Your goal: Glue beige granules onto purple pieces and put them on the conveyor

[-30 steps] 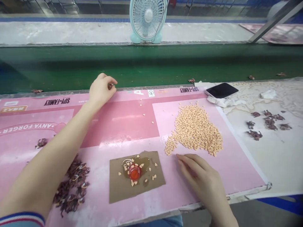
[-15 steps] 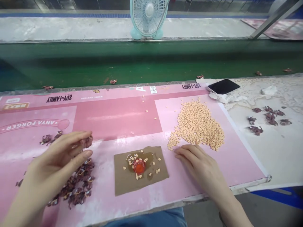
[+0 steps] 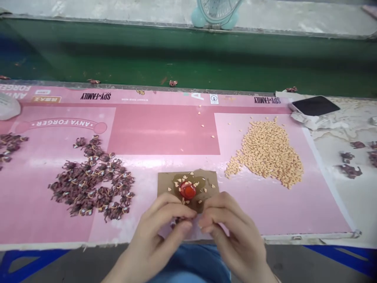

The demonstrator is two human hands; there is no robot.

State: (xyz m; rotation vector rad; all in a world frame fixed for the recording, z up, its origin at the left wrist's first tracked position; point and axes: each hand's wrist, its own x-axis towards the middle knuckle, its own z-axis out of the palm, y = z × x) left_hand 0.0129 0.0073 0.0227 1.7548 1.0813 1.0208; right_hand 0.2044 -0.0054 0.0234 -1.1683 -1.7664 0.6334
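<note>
- Glossy green conveyor belt (image 3: 188,55) runs behind everything in the head view, well beyond the round red plastic cap (image 3: 187,190), which serves here as the landmark; a pale teal fan base (image 3: 213,15) stands beyond that belt.
- Long pink printed mat (image 3: 161,129) lies under the cap and spreads to both sides of it.
- Rough brown cardboard square (image 3: 166,181) sits beneath the cap, smeared with a shiny amber glue puddle (image 3: 203,181) and dotted with small cream heart-shaped pieces (image 3: 185,201) around the cap.
- Left hand (image 3: 159,232) is just nearer than the cap, curled with its fingers bent inward, at the near edge of the cardboard. A small dark fragment (image 3: 176,222) shows by its fingertips, but I cannot tell whether it is gripped.
- Right hand (image 3: 232,236) is curled the same way just beside the left, fingertips nearly meeting it; whatever it may hold is hidden.
- Both hands work close together, right by the cap, over the mat.
- Large heap of cream heart-shaped pieces (image 3: 268,155) lies to the right of the cap, apart from the hands.
- Dark purple dried flower heads (image 3: 91,177) form a wide heap left of the cap.
- Black phone (image 3: 315,105) and crumpled white tissue (image 3: 318,124) lie far right of the cap, beyond the mat's corner.
</note>
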